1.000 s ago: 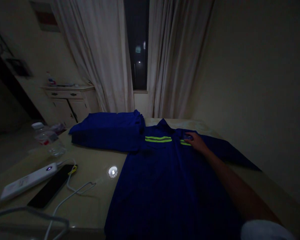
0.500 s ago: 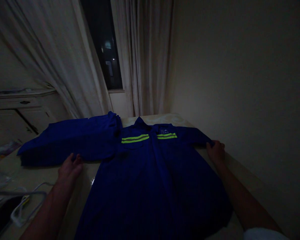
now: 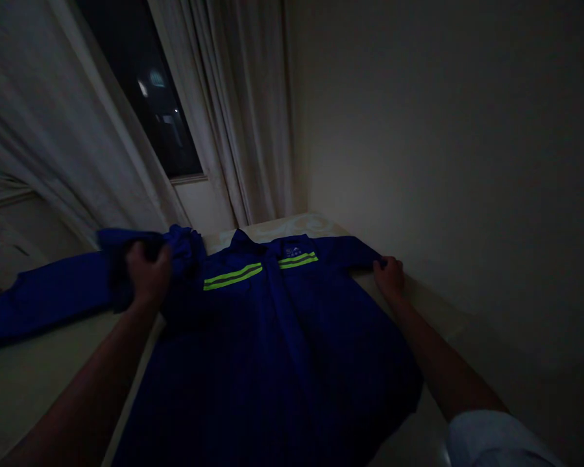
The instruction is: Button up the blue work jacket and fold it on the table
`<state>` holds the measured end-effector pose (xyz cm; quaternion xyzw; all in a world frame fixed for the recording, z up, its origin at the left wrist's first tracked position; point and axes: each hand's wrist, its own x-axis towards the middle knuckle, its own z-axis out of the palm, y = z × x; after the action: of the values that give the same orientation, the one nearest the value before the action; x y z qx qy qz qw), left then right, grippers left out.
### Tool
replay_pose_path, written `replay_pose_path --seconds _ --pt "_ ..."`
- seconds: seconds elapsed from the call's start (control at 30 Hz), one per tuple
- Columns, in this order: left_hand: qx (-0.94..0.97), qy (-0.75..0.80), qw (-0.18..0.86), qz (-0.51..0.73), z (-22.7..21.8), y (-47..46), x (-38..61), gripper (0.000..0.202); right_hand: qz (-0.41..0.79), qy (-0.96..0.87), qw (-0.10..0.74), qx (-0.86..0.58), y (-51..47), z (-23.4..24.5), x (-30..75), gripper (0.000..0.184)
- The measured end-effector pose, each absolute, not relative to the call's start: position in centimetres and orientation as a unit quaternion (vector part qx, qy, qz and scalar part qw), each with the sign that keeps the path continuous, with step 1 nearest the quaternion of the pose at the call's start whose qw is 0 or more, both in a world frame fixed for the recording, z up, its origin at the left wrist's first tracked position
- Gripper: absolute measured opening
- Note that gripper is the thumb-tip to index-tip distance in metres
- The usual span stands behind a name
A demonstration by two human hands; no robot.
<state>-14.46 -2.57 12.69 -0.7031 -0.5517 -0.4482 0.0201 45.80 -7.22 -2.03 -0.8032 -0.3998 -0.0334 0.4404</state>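
A dark blue work jacket (image 3: 267,344) lies spread with its front up, with yellow-green reflective bands across the chest and a small print above one of them. At the end of its right-hand sleeve (image 3: 343,251), my right hand (image 3: 390,275) pinches the cuff. To the left lies more blue cloth (image 3: 53,288), bunched up beside the collar; whether it joins the jacket I cannot tell. My left hand (image 3: 149,271) is closed on this cloth and holds a fold of it raised. Its fingertips are partly hidden in the fabric.
Beneath the clothes is a pale patterned table (image 3: 302,225). A bare wall (image 3: 418,162) rises along the right side. Long curtains (image 3: 243,117) hang behind, on both sides of a dark window (image 3: 148,84). A pale cabinet (image 3: 4,227) stands at the far left.
My left hand has moved up and forward from the cloth's near edge and lifted a fold. My right hand stays on the cuff. The view has turned a little to the right.
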Motion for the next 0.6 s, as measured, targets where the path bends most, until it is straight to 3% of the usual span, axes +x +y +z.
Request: replay_pose_path --seconds 0.07,0.13,0.23,0.4,0.6 --pt "-0.762 -0.513 -0.001 -0.396 11.9 -1.9 -8.6 0.046 -0.034 -0.393 0.443 -0.805 -7.3 -1.9 45.9 0.036" --pt "-0.873 -0.427 -0.123 -0.2 9.9 -2.1 -3.7 0.049 -0.039 -0.38 0.446 -0.81 -7.4 -1.8 46.1 0.035" --pt "-0.88 -0.451 -0.137 -0.063 5.5 -3.3 -0.7 0.054 -0.05 -0.358 0.443 -0.821 -7.7 -1.6 46.3 0.04" --pt "-0.839 -0.531 -0.079 -0.088 -0.1 -4.1 -5.2 0.057 -0.054 -0.417 0.374 -0.827 -7.5 -1.2 45.4 0.052" --pt "-0.808 -0.581 -0.061 -0.084 -0.1 -3.8 -7.3 0.064 -0.043 -0.51 0.278 -0.813 -7.1 -0.8 44.4 0.059"
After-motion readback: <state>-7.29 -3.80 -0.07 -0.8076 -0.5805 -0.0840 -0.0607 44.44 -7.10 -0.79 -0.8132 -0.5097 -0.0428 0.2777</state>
